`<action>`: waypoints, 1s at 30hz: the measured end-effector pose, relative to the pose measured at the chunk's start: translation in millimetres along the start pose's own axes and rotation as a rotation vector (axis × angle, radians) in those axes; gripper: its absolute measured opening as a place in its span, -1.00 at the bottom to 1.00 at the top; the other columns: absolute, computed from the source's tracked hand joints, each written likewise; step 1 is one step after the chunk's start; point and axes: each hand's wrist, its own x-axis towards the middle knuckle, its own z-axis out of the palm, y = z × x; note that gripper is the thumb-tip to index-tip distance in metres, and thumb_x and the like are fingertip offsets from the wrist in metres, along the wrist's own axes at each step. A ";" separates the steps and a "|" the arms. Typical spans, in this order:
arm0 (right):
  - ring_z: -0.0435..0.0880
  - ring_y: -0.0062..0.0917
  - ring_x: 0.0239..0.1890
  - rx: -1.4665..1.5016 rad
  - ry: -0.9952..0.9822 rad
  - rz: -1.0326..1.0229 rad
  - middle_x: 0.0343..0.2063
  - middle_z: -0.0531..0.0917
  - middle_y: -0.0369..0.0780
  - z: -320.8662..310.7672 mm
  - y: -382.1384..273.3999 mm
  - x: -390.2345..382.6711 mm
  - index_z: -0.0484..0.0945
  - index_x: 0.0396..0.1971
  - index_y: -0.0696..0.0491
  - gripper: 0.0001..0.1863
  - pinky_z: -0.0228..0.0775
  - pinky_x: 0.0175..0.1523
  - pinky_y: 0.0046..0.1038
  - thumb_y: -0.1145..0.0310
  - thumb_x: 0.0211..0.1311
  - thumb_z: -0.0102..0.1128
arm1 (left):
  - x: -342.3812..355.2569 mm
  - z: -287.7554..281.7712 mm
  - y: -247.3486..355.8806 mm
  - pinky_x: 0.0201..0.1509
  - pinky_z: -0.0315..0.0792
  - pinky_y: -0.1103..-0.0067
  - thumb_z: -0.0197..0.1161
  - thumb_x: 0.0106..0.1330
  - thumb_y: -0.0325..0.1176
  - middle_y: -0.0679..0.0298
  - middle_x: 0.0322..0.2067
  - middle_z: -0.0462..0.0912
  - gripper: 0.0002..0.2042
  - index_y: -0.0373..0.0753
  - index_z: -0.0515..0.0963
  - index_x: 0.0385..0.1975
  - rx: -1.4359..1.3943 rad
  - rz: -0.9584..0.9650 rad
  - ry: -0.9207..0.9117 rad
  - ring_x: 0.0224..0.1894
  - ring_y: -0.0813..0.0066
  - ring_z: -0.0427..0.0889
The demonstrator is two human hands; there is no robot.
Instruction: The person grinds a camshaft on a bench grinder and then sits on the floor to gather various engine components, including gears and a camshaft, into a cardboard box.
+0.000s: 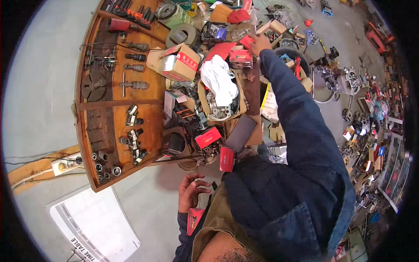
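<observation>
My right arm stretches far ahead across the cluttered bench, and my right hand point(262, 45) has its fingers closed on a small red box point(247, 41). Just below that box is a stack of red and white cartons point(240, 58). Nearer to me, my left hand point(190, 191) is raised by the bench's near edge, its fingers loosely bent and apart, with nothing clearly in them. Beside the left wrist shows a red carton point(194, 220); what supports it is hidden. Two more red boxes, one flat point(208, 138) and one upright point(226, 159), lie around a dark phone point(241, 133).
On the left, a wooden wall rack point(146, 91) holds sockets, chucks and screwdrivers. A white cloth point(218, 78) covers part of a carton of metal parts. An open cardboard box point(180, 62) stands beside it. At the right, machine parts point(349, 81) are strewn over the floor.
</observation>
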 end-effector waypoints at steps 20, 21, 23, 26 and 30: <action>0.56 -0.10 0.12 -0.153 -0.255 0.054 0.00 0.60 0.08 48.1 -34.6 62.7 0.42 0.16 0.08 -0.10 0.43 0.20 -0.20 0.16 -0.32 0.61 | 27.6 0.3 7.1 -0.21 0.68 0.25 0.24 0.35 -0.21 -0.04 0.02 0.48 -0.60 -0.35 0.33 0.02 0.036 -0.107 0.030 -0.10 0.07 0.66; 0.56 -0.10 0.12 -0.156 -0.258 0.055 0.00 0.60 0.08 49.5 -32.2 63.2 0.42 0.16 0.08 -0.10 0.43 0.20 -0.20 0.16 -0.32 0.61 | 28.8 0.9 6.9 -0.20 0.68 0.25 0.24 0.35 -0.21 -0.04 0.03 0.47 -0.59 -0.35 0.33 0.02 0.043 -0.109 0.031 -0.09 0.08 0.66; 0.61 -0.10 0.04 -0.159 -0.315 -0.028 -0.05 0.62 0.07 49.9 -22.7 70.6 0.43 0.13 0.06 -0.26 0.47 0.13 -0.18 0.19 -0.12 0.49 | 32.7 1.9 3.4 -0.20 0.67 0.26 0.24 0.35 -0.22 -0.03 0.03 0.47 -0.60 -0.34 0.33 0.02 0.024 -0.131 0.016 -0.09 0.08 0.65; 0.66 -0.09 -0.08 -0.111 -0.345 0.043 -0.17 0.66 0.05 43.6 12.6 91.8 0.43 0.13 0.04 -0.48 0.52 0.02 -0.17 0.30 0.12 0.25 | 35.7 1.2 -2.0 -0.19 0.67 0.27 0.23 0.35 -0.22 -0.03 0.03 0.47 -0.60 -0.34 0.33 0.02 0.002 -0.164 0.004 -0.08 0.09 0.65; 0.68 -0.08 -0.16 -0.232 -0.539 -0.316 -0.27 0.69 0.04 80.0 87.7 97.3 0.43 0.13 0.02 -0.55 0.53 -0.06 -0.12 0.34 0.22 0.09 | 37.8 0.9 0.9 -0.18 0.66 0.28 0.22 0.36 -0.23 -0.02 0.04 0.47 -0.61 -0.35 0.33 0.02 -0.017 -0.184 -0.026 -0.09 0.08 0.65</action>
